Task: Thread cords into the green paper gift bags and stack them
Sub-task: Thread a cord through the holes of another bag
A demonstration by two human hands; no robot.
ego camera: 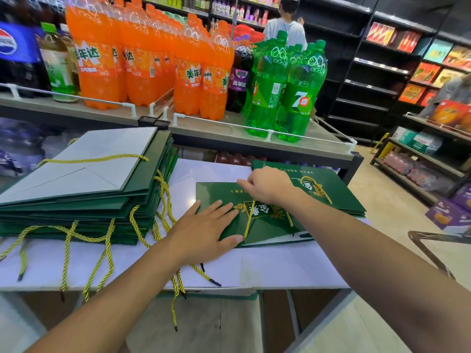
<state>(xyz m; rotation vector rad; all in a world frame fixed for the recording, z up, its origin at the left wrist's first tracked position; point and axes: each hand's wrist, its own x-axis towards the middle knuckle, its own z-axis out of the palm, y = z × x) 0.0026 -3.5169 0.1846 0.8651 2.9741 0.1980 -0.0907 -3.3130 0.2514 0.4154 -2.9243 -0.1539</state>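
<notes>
A flat green gift bag (219, 192) with gold print lies on the white table (280, 268), on top of a short pile of green bags (351, 202). My left hand (204, 230) rests flat on its near left corner, fingers spread. My right hand (267, 184) has curled fingers over the bag's middle, at the top of a yellow twisted cord (248, 220) that runs down the bag; whether it pinches the cord is hidden. At the left stands a tall stack of threaded green bags (84, 207), yellow cords (66, 248) hanging off it.
Loose yellow cords (178, 284) dangle over the table's front edge. Behind the table a shelf (224, 128) carries orange and green soda bottles (288, 85). A person (288, 24) stands at the back. A metal frame (430, 250) is at the right, by dark store shelving.
</notes>
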